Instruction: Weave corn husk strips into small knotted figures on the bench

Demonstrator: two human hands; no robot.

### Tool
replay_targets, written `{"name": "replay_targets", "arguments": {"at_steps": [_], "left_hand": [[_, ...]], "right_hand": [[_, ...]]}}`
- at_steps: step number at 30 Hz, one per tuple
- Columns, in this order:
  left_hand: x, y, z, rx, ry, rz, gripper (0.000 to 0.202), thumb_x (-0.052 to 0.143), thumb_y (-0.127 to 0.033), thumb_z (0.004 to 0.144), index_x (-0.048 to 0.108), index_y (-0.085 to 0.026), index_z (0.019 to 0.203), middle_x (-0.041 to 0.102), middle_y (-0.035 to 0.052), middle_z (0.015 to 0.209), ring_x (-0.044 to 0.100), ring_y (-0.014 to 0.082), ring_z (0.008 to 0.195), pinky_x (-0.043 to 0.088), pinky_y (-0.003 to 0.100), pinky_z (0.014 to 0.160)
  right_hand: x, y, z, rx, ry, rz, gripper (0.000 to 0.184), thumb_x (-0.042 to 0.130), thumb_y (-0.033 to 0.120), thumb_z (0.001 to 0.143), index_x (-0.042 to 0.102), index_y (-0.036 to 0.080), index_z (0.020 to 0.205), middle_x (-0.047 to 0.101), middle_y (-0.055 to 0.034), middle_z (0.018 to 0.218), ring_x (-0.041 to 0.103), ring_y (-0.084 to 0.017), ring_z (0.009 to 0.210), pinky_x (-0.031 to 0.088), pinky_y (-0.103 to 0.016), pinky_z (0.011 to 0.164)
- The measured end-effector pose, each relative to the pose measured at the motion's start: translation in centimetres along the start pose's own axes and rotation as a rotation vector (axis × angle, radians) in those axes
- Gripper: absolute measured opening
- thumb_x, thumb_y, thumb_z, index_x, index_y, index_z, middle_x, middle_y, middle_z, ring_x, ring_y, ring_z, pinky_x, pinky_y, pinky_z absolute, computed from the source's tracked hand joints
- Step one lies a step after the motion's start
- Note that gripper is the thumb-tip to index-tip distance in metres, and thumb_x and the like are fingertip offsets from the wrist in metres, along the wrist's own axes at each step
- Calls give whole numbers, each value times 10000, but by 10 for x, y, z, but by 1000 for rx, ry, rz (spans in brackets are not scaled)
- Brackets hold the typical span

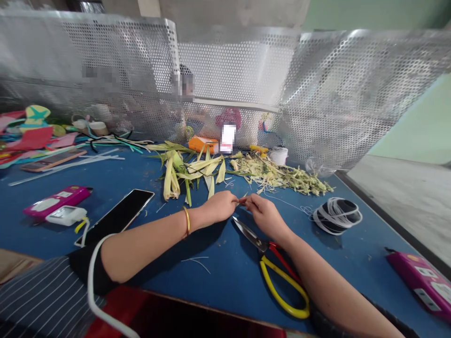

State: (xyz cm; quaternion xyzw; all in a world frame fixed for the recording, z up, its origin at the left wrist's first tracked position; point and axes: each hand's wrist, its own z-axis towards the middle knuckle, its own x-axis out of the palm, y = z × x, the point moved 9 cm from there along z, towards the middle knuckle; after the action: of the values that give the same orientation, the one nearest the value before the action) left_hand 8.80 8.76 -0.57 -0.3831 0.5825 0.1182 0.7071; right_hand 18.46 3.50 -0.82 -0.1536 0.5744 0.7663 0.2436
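Observation:
My left hand (219, 206) and my right hand (265, 216) meet fingertip to fingertip over the blue table (218, 267), both pinched on a small thin piece I cannot make out. A fine white thread (289, 203) runs from the pinch toward a coil of black and white wire (336, 215) on the right. Scissors (278, 270) with yellow and red handles lie under my right forearm, blades pointing up-left. Pale green leaf strips (190, 171) lie just beyond my hands.
A pile of shredded leaf scraps (282, 174) lies at the back right. A black phone (118, 215), a pink device (58, 199) and a white gadget (66, 214) sit left. Another pink device (423, 279) sits near the right edge. A perforated metal screen (246, 80) closes the back.

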Motion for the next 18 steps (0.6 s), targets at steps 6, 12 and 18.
{"name": "replay_targets", "arguments": {"at_steps": [6, 12, 18], "left_hand": [[-2, 15, -2, -58, 115, -242, 307, 528, -190, 778, 779, -162, 953, 769, 49, 887, 678, 207, 832, 478, 270, 725], [-3, 18, -1, -16, 62, -161, 276, 534, -234, 811, 787, -189, 911, 773, 56, 877, 688, 200, 819, 462, 259, 700], [-18, 15, -2, 40, 7, 24, 235, 553, -187, 765, 781, -202, 818, 761, 54, 829, 665, 185, 784, 429, 250, 659]], "right_hand": [[5, 9, -1, -55, 112, -35, 209, 445, 281, 912, 544, 236, 732, 722, -48, 935, 645, -212, 870, 453, -327, 762], [10, 11, -3, -81, 165, -76, 214, 433, 261, 919, 486, 240, 713, 695, -39, 885, 635, -204, 857, 452, -315, 762], [15, 7, -5, -68, 217, -158, 208, 384, 255, 937, 450, 240, 740, 693, -55, 947, 640, -207, 905, 449, -304, 775]]}}
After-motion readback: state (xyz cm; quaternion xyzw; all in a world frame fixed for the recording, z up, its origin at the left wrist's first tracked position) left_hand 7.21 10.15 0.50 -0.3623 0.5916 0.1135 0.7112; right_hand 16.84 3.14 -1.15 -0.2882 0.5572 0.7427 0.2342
